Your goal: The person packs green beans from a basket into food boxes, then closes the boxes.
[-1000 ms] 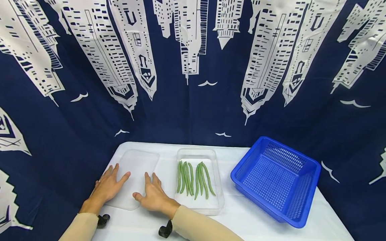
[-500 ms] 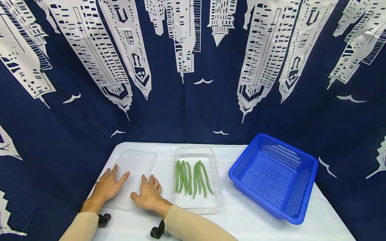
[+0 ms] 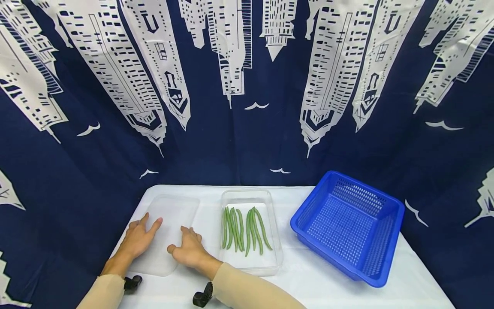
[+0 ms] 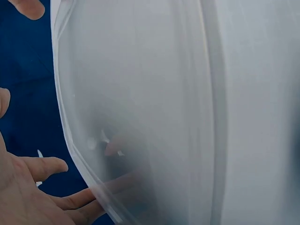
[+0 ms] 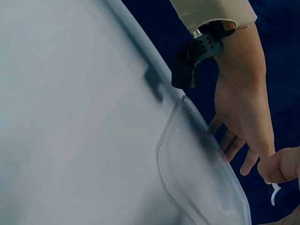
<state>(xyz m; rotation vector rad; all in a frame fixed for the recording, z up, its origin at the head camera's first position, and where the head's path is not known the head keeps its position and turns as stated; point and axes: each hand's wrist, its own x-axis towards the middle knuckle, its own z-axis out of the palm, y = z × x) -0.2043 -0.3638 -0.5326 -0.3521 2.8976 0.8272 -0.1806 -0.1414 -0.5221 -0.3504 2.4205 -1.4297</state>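
Observation:
A frosted, translucent lid (image 3: 170, 231) with rounded corners lies flat on the white tabletop, at the left in the head view. My left hand (image 3: 137, 240) is over the lid's left side, its fingers spread and relaxed. Beside the lid's right part, my right hand (image 3: 191, 253) has loosely bent fingers and its thumb held out to the left. I see no thing gripped in either palm. Right of that hand stands a clear rectangular container (image 3: 277, 253), in which green beans (image 3: 236, 234) lie in two groups. In the right wrist view the left hand (image 5: 243, 103) reaches to the lid's edge.
A blue perforated plastic basket (image 3: 343, 223) sits at an angle on the right of the white table (image 3: 305, 283). Behind hangs a dark blue cloth (image 3: 216, 154) with white buildings and birds. Each wrist carries a small black camera mount (image 3: 202, 296).
The fingers of my right hand have bent a little more, and that hand has shifted slightly left. My left hand stays almost in place. The head view has turned slightly.

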